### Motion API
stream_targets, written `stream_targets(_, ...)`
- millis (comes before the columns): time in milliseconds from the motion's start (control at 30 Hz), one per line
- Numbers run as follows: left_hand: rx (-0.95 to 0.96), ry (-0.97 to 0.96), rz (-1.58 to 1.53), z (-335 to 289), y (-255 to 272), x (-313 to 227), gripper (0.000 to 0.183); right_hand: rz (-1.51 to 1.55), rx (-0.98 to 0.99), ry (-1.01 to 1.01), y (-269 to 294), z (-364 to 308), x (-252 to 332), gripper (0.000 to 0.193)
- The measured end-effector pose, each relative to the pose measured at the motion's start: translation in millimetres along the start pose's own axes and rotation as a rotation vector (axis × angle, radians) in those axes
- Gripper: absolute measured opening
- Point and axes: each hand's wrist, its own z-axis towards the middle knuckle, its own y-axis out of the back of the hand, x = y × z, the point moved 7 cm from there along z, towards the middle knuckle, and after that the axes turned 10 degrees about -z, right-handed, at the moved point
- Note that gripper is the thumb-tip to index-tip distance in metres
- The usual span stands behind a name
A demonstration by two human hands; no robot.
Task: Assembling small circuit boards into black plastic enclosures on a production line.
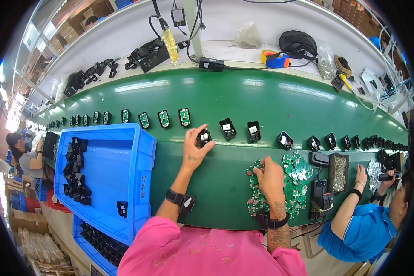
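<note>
A small black plastic housing (204, 137) with a white part inside is held between the thumb and fingers of my left hand (194, 149), over the green bench. My right hand (270, 178) reaches down onto a loose heap of green circuit boards (298, 170). Its fingers are bent and pressed together at the heap's left side; whatever lies between them is hidden. Two more black housings (227, 129) with white parts sit right of my left hand. To the left, several housings (184, 117) with green boards fitted stand in a row.
A blue bin (145, 175) holding black parts stands at the left. More open housings (313, 143) line the right side. Beside the boards are a tray of small metal parts (338, 172) and a black device (321, 200). A co-worker in blue (361, 225) works at the right.
</note>
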Motion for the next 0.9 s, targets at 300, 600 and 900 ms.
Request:
stream_targets(300,0.128,0.144,-0.446,-64.4,-33.1,-33.1,0.035,1.146,0.113,-0.199,5.7,-23.2,-7.3,0.022)
stream_targets(600,0.23,0.226,-0.649,-100.6,-77.5,-34.6,0.007,1.665,0.289,-0.273,-28.8,-51.2,23.2,0.024)
stream_targets(900,0.23,0.174,-0.548,-102.8,-88.4,-50.3,0.01,1.515,0.259,-0.272,-33.4,-62.1,31.1,0.023)
